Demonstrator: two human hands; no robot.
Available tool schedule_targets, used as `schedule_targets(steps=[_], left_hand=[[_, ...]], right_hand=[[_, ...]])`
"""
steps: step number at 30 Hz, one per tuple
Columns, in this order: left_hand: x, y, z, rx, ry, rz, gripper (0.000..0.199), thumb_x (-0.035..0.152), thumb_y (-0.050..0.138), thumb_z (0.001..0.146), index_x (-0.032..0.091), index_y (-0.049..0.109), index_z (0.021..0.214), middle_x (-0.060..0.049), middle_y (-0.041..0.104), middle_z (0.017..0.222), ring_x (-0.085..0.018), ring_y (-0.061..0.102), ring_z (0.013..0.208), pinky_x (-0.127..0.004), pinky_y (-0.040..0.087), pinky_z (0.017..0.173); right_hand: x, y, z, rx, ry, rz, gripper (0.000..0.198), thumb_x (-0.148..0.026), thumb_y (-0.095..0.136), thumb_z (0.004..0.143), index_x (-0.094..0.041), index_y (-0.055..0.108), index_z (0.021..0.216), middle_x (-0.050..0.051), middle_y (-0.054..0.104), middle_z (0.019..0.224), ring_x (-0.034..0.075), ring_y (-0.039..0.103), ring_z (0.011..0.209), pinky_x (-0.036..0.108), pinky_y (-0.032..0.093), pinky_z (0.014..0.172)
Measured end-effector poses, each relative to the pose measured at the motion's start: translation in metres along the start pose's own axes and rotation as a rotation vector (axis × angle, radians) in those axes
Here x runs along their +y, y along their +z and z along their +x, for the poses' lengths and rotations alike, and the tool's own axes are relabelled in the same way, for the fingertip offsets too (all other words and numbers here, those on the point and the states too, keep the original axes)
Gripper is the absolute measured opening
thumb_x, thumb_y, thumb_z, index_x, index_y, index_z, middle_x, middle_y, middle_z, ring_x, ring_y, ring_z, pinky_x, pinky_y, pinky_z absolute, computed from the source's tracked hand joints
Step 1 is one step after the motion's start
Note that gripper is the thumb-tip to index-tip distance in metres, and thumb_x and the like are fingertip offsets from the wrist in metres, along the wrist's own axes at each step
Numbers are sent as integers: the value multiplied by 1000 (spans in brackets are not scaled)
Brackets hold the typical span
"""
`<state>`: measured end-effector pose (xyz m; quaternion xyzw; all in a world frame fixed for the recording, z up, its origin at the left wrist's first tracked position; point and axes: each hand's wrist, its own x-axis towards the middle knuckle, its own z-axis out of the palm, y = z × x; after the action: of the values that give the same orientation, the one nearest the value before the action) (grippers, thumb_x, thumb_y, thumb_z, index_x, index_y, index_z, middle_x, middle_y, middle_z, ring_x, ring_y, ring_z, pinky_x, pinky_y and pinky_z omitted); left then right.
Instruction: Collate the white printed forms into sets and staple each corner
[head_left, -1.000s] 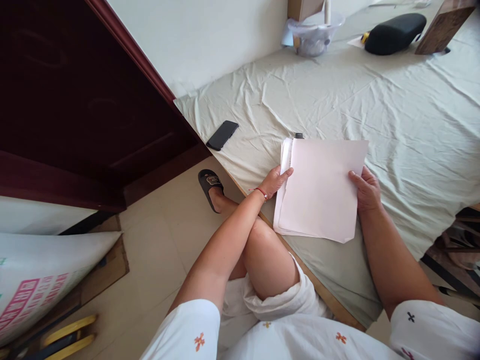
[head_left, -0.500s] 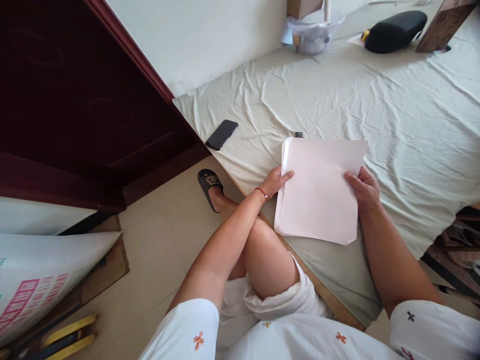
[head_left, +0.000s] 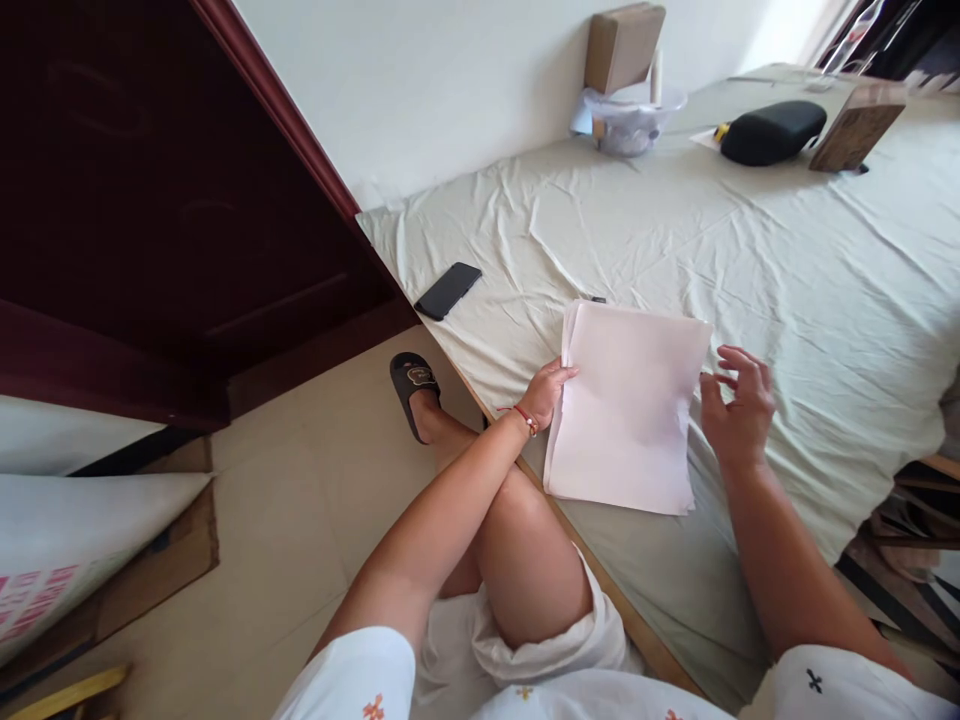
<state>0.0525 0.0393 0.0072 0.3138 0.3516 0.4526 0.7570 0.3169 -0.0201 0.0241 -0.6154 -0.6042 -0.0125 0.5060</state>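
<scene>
A stack of white paper sheets [head_left: 626,410] is held tilted above the edge of a cloth-covered surface, its top sheet blank. My left hand [head_left: 549,393] grips the stack's left edge, thumb on top and the other fingers beneath. Just off the right edge, my right hand [head_left: 739,400] has its fingers apart and curved, holding nothing. A small dark object [head_left: 598,299] lies on the cloth right behind the stack's top edge; its kind is too small to make out.
A black phone [head_left: 448,290] rests near the left edge of the pale cloth [head_left: 810,290]. Toward the back are a clear plastic basin [head_left: 628,125], a box [head_left: 624,48], a black case [head_left: 774,132] and a brown board [head_left: 857,128]. A dark red door [head_left: 187,200] stands left.
My right hand has let go of the stack's right edge and opened beside it. The left hand keeps its grip. The whole view has shifted, showing more of the far end.
</scene>
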Motion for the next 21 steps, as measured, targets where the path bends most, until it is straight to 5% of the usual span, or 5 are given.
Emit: schedule_targets(steps=[7, 13, 21], left_hand=[[0, 6, -5, 19, -42, -14, 40, 33, 79, 57, 16, 75, 93, -8, 80, 96, -31, 71, 108, -42, 52, 99], [-1, 5, -4, 13, -41, -28, 44, 38, 82, 56, 15, 74, 93, -7, 79, 88, -32, 73, 103, -42, 55, 95], [-4, 6, -6, -27, -50, -14, 67, 64, 86, 64, 14, 73, 107, -12, 79, 95, -30, 73, 105, -44, 55, 97]], right_hand=[[-62, 18, 56, -293, -360, -212, 42, -28, 45, 102, -21, 59, 142, 15, 57, 147, 33, 52, 135, 58, 41, 113], [-71, 59, 76, -479, -391, -249, 36, -26, 43, 101, -21, 68, 127, 14, 73, 121, 37, 50, 134, 63, 36, 111], [-65, 78, 73, -444, -321, -122, 27, -25, 45, 101, -24, 72, 106, 11, 76, 102, 34, 58, 125, 57, 46, 100]])
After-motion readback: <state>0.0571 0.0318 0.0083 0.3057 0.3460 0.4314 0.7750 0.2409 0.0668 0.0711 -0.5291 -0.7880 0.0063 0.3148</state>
